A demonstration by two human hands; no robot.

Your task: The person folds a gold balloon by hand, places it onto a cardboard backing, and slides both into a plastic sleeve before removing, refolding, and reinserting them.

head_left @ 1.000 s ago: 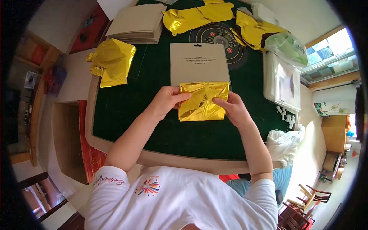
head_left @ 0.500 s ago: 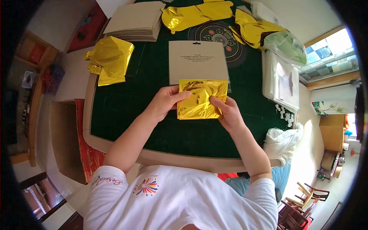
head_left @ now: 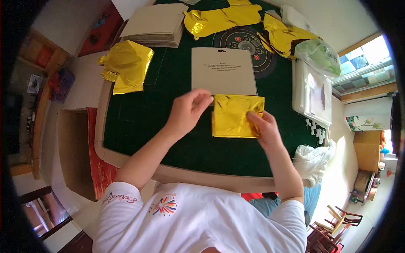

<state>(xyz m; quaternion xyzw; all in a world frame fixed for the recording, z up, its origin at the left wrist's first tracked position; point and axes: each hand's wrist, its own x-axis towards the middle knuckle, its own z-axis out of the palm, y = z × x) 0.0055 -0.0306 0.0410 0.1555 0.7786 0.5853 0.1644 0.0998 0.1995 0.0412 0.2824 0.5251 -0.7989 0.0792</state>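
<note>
A folded gold foil packet (head_left: 235, 116) is held at its right side by my right hand (head_left: 266, 128), thumb on top. My left hand (head_left: 189, 110) is off the packet, just to its left, with fingers curled and the thumb near the fingertips; whether anything small is between them cannot be made out. Behind the packet a beige card (head_left: 222, 71) with a hang hole and printed text lies on the dark green table (head_left: 139, 126). To the left lies a crumpled gold foil piece (head_left: 130, 65).
A stack of cards (head_left: 152, 25) stands at the back left. Gold foil pieces (head_left: 223, 20) lie at the back beside a round black mat (head_left: 247, 42). On the right are clear plastic bags (head_left: 312, 95), small white pieces (head_left: 318, 135) and a bundle of white string (head_left: 312, 162).
My left hand has let go of the gold packet and moved away to its left. My right hand and the packet have shifted a little to the right, and the view has moved slightly.
</note>
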